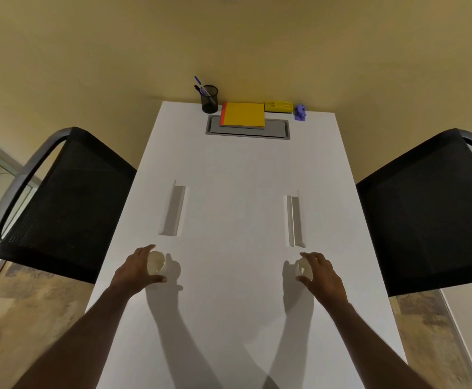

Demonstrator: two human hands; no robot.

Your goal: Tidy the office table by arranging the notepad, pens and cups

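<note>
Two white cups stand on the white table (234, 175). My left hand (136, 269) wraps around the left cup (156, 263) near the table's left side. On the right, my right hand (320, 273) wraps around the right cup (305, 267). At the far end, a yellow notepad (243, 114) with a red spine lies partly over a grey cable hatch (274, 133). A black mesh pen holder (209, 99) with pens (201, 85) stands to the left of the notepad.
Two white folded name cards lie mid-table, one on the left (173, 209) and one on the right (295, 220). A yellow stapler-like item (278, 106) and a small purple object (300, 112) sit at the far edge. Black mesh chairs flank the table, left (60, 200) and right (425, 211).
</note>
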